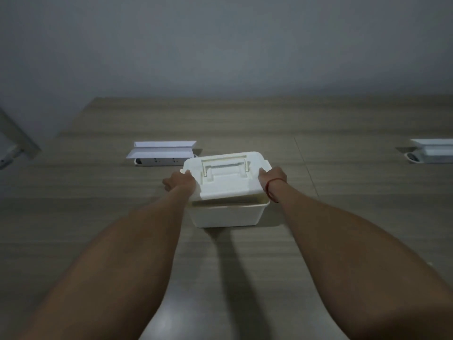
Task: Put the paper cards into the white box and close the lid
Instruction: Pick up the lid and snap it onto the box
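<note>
A white plastic box (pixel 228 215) stands on the wooden table in the middle of the view. Its white lid (pixel 226 179), with a flat carry handle on top, sits tilted over the box, its near edge raised so that a dark gap shows above the front rim. My left hand (pixel 179 184) grips the lid's left side and my right hand (pixel 273 179) grips its right side; a red string circles the right wrist. No paper cards are visible; the inside of the box is hidden by the lid.
A raised white socket unit (pixel 161 153) with its flap up stands in the table behind the box to the left. A second such unit (pixel 431 150) is at the far right edge. A grey wall rises behind the wooden table (pixel 343 217).
</note>
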